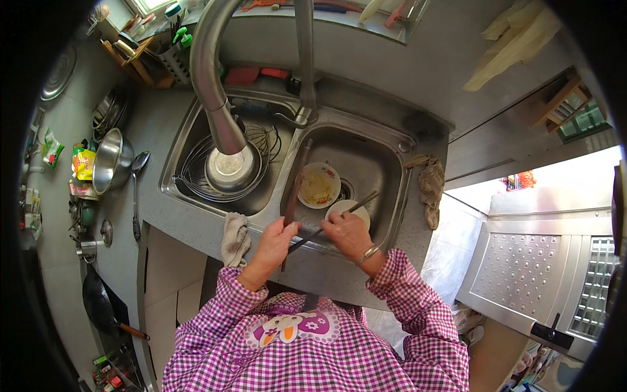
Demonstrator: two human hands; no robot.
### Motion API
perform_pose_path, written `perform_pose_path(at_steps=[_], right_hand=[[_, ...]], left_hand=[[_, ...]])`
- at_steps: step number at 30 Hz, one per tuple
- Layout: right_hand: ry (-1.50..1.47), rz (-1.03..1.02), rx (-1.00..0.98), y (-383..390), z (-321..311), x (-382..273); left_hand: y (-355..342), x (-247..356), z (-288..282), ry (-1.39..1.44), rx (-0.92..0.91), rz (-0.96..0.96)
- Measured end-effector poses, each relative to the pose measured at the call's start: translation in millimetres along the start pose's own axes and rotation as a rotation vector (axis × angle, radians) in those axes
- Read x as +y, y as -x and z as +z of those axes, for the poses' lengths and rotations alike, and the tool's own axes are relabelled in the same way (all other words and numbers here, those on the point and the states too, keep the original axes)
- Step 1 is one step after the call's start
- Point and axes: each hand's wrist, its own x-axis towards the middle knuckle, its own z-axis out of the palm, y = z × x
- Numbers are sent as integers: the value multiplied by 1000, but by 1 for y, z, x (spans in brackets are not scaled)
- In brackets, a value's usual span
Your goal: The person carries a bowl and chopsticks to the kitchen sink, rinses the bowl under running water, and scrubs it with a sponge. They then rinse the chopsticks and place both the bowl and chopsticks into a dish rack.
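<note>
Both hands are over the near edge of the right sink basin (pixel 385 163). My left hand (pixel 277 245) is closed around long brown chopsticks (pixel 299 186) that point away toward the faucet. My right hand (pixel 348 234) grips darker chopsticks (pixel 366 200), slanted from the basin down toward my left hand; their near end passes close to or under the left fingers. Beneath lies a plate (pixel 319 185) with a flowered rim and yellow-brown food residue. A white dish (pixel 346 208) sits nearer, partly covered by my right hand.
The left basin (pixel 179 166) holds a wire whisk-like rack (pixel 196 160) and an upturned steel bowl (pixel 230 168). A large faucet (pixel 212 78) arches overhead. Cloths (pixel 235 238) hang left and right (pixel 431 189). A steel bowl (pixel 112 161) and ladle (pixel 136 189) stand on the left counter.
</note>
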Motion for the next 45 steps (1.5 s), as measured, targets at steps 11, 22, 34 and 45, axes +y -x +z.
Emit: perform_pose_path(at_steps=[11, 22, 34, 45], right_hand=[[-373, -155, 162, -43, -87, -42], [-1190, 66, 337, -189, -135, -74], [-1271, 288, 418, -119, -139, -14], [-1287, 818, 493, -141, -34, -8]], left_hand=[[37, 22, -14, 562, -235, -350], [52, 2, -42, 783, -124, -307], [22, 7, -73, 771, -181, -393], [2, -10, -94, 664, -202, -409]])
